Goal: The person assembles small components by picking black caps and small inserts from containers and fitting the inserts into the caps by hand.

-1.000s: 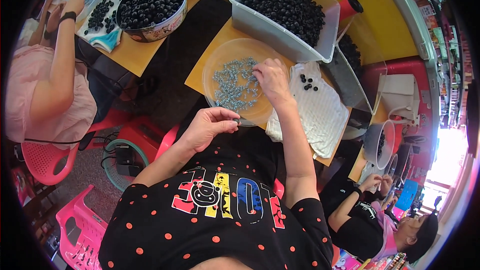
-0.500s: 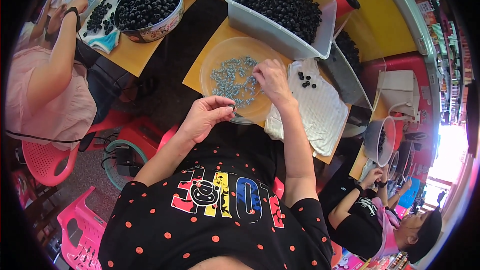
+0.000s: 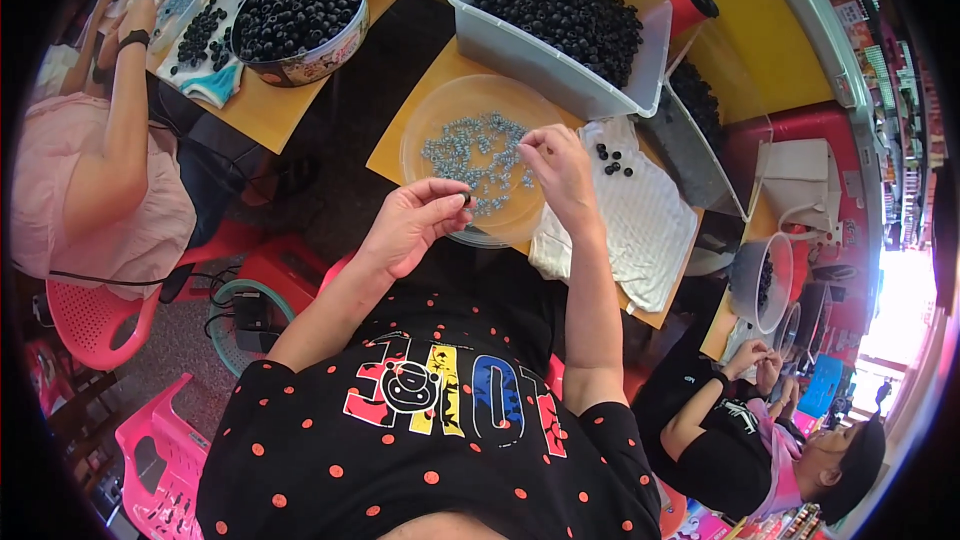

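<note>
**Two hands at a tray of small grey pieces**

The left hand (image 3: 418,222) is curled nearly shut, thumb and forefinger pinching one small dark bead (image 3: 466,200) just over the near edge of the round clear plastic tray (image 3: 430,110). The right hand (image 3: 560,172) hovers over the tray's right side, fingertips pressed together; whether they grip anything I cannot tell. The tray lies at the middle of the yellow wooden tabletop (image 3: 395,155) and carries one loose heap of small grey metal pieces (image 3: 470,145), too many to count.

Just right of the tray one white textured cloth (image 3: 640,225) covers the tabletop's right corner, with about five loose black beads (image 3: 612,162) on its far end. At the far edge stands one grey rectangular plastic tub (image 3: 520,45), full of black beads.

On a second tabletop (image 3: 265,105) to the left sits one round tin bowl (image 3: 318,55) of black beads. Two other people sit nearby: one in pink (image 3: 110,195) at the left, one in black (image 3: 730,425) at lower right.
</note>
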`<action>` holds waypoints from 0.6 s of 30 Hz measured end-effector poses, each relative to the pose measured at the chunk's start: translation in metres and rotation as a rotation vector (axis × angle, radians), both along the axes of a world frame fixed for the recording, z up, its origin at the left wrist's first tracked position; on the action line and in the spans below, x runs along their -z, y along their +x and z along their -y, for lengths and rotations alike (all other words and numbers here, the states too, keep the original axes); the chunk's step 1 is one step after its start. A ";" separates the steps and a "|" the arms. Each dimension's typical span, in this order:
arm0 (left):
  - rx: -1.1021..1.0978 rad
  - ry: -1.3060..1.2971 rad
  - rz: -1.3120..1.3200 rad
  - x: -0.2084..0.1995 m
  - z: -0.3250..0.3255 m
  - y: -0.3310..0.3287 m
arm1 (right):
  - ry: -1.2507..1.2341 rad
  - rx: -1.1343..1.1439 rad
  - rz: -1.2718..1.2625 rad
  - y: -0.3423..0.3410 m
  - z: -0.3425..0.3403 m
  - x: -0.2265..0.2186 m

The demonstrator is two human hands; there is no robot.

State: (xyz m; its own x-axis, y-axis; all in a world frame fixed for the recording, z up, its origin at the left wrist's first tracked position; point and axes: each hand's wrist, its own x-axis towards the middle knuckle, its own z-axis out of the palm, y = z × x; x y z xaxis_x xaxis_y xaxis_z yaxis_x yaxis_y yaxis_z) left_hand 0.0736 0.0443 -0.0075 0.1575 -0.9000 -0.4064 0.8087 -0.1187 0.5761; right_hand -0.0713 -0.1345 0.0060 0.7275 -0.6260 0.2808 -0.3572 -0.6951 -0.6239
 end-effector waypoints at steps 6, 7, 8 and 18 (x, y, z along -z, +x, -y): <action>-0.019 -0.030 -0.038 -0.014 0.022 -0.009 | 0.282 0.085 0.183 -0.010 -0.043 -0.039; -0.017 -0.054 -0.040 -0.014 0.024 -0.011 | 0.232 0.087 0.201 -0.012 -0.049 -0.043; -0.007 -0.054 -0.040 -0.015 0.026 -0.013 | 0.179 0.095 0.220 -0.014 -0.054 -0.045; -0.003 -0.100 0.059 -0.011 0.027 -0.026 | -0.293 0.088 0.117 -0.027 -0.070 -0.042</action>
State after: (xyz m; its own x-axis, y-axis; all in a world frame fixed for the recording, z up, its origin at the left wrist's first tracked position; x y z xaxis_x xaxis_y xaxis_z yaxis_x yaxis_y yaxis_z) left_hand 0.0473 0.0176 0.0038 0.1811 -0.9351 -0.3046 0.7731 -0.0561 0.6318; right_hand -0.0982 -0.0648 0.0477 0.6266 -0.5651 0.5366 -0.3613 -0.8208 -0.4425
